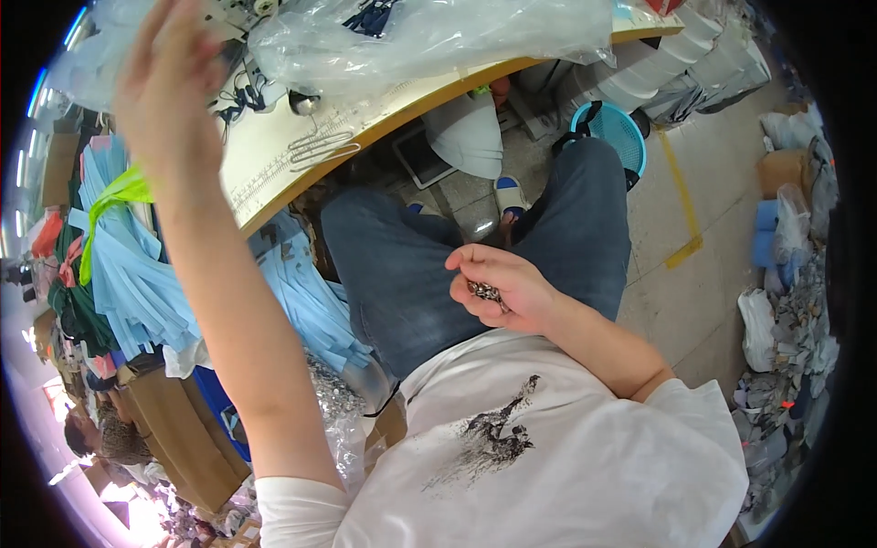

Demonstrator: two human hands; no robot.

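Note:
My right hand (pixel 508 290) is curled into a cup above my lap. Small shiny metal pieces (pixel 484 291) lie in its palm, some dark and some silvery; their exact kind is too small to tell. High at the left, my left arm stretches out over the work table (pixel 260 169). My left hand (pixel 175 100) is blurred there, its fingertips running off the upper edge, so whether it holds anything is hidden. Beside it on the table are dark cords (pixel 239 99) and a bent wire piece (pixel 322 149).
Clear plastic sheeting (pixel 429 46) covers the far part of the table. Light blue fabric strips (pixel 128 256) hang at its left, with a bright green strip (pixel 105 210). A turquoise basket (pixel 625 137) stands on the floor beyond my knee. Cardboard (pixel 178 434) sits at lower left; bagged goods (pixel 786 247) line the right.

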